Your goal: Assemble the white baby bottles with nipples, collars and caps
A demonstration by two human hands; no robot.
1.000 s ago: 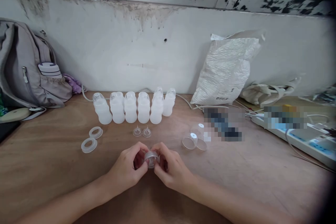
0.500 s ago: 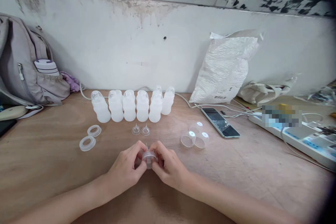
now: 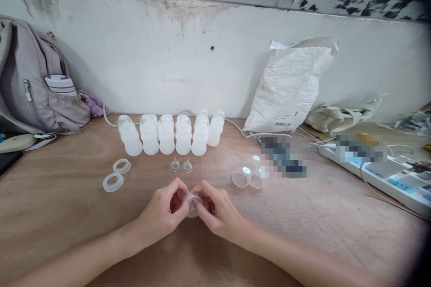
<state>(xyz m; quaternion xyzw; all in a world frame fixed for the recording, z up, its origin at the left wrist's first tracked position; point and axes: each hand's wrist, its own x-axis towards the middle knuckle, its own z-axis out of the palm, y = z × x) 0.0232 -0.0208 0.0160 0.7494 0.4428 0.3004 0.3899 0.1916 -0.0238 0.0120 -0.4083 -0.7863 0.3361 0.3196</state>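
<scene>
My left hand (image 3: 167,210) and my right hand (image 3: 218,211) meet low in the middle, thumbs and fingertips closed on opposite sides of a translucent bottle collar ring (image 3: 192,213). The ring is held tilted close to the tabletop; fingers cover part of it, and whether a teat sits inside is unclear. Just beyond my hands stand two clear bottle teats (image 3: 174,165), tips up. Two more collar rings (image 3: 113,182) lie to the left. On the right are three clear bottle caps (image 3: 241,180), grouped together.
Several white baby bottles (image 3: 183,139) with clear caps stand in a row near the wall. A backpack (image 3: 40,80) is at far left. Toward the right are a white plastic parcel (image 3: 286,89), a blurred-out object (image 3: 284,157), cables and a power strip (image 3: 397,184).
The collar ring has tipped in my fingers, and the thin teat tip that rose above it is no longer visible. Both hands stay in nearly the same place.
</scene>
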